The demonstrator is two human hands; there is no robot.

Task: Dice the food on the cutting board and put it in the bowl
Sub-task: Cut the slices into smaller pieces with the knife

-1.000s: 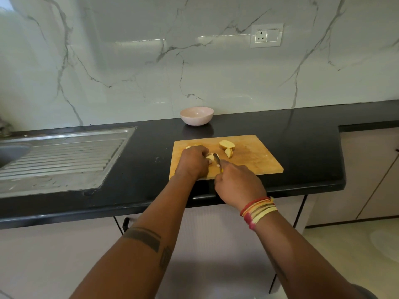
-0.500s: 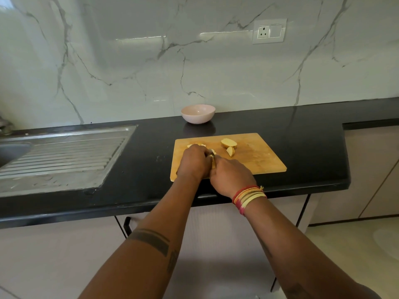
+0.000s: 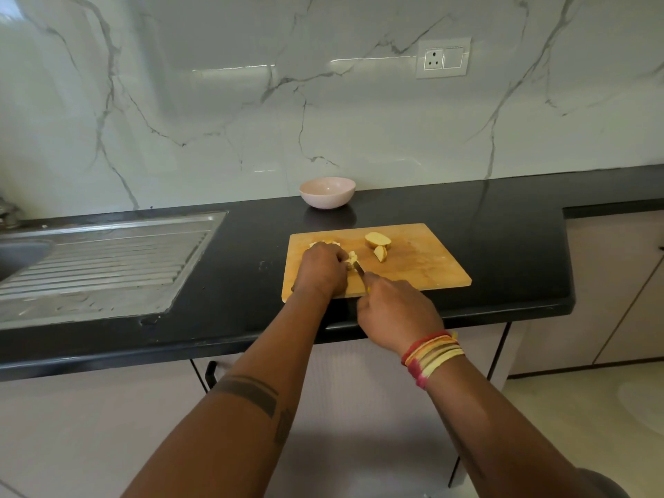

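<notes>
Single head view, looking forward-down at counter [image 3: 503, 253].

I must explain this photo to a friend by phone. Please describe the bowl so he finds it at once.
Start at the black counter below the marble wall. Behind the wooden cutting board, close to the wall, stands the bowl. It is small, round, pale pink, and looks empty; it is the only dish there.

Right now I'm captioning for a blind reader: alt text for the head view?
The left hand steadies food on a wooden cutting board while the right hand cuts it with a knife; an empty pink bowl sits behind.
</notes>
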